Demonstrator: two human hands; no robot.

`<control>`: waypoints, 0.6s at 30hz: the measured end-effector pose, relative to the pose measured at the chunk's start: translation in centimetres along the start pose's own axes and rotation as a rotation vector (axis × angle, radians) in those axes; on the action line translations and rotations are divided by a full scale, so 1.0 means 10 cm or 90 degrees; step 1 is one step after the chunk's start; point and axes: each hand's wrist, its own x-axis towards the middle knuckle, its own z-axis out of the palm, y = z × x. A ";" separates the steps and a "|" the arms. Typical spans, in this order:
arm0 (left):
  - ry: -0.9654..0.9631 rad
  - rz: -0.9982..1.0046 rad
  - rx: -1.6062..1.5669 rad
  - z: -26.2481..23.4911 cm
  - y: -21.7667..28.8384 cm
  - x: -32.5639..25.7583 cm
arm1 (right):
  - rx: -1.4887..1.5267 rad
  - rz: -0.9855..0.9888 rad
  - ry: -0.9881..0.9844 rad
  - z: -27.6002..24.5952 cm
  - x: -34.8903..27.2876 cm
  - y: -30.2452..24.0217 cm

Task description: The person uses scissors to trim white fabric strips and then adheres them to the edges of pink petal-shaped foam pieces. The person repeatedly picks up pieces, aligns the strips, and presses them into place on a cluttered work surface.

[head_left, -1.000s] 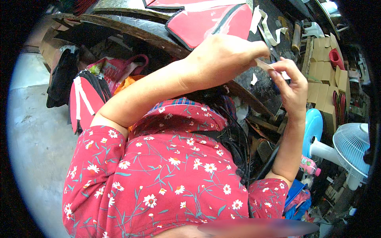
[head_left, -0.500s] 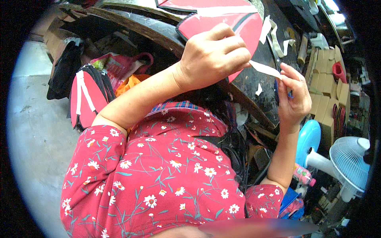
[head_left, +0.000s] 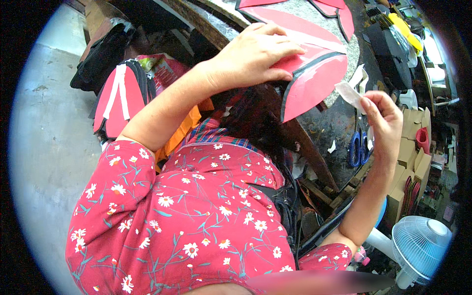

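My left hand (head_left: 258, 54) is at the near-left edge of a red panel (head_left: 314, 91) with black edging, a white strip and a dark line across it. Its fingers lie over the panel and the thumb is at the edge, gripping it. To the right, my right hand (head_left: 383, 115) pinches a short white strip (head_left: 349, 94) between thumb and fingertips, with the free end toward the panel. Behind that hand lie scissors with blue handles (head_left: 355, 150) on the dark bench (head_left: 314, 130).
More red black-edged pieces (head_left: 345, 22) lie at the far side. A stack of red panels with white strips (head_left: 112, 105) stands at left. Cardboard boxes (head_left: 410, 142) and a blue and white fan (head_left: 423, 246) are at right. White scraps (head_left: 332, 146) lie on the bench.
My left hand has let go of the white strip's end and now grips the red panel. The strip stays in my right hand. The whole view has shifted, showing more of the bench.
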 end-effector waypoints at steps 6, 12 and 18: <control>0.010 0.048 -0.040 -0.04 -0.04 -0.04 | -0.122 -0.079 -0.212 0.23 0.53 -0.16; 0.001 0.051 -0.010 -0.06 0.13 -0.20 | -0.097 -0.034 -0.219 0.27 0.84 -0.12; 0.008 0.143 -0.107 -0.01 0.21 -0.25 | -0.045 0.041 -0.162 0.05 0.76 0.01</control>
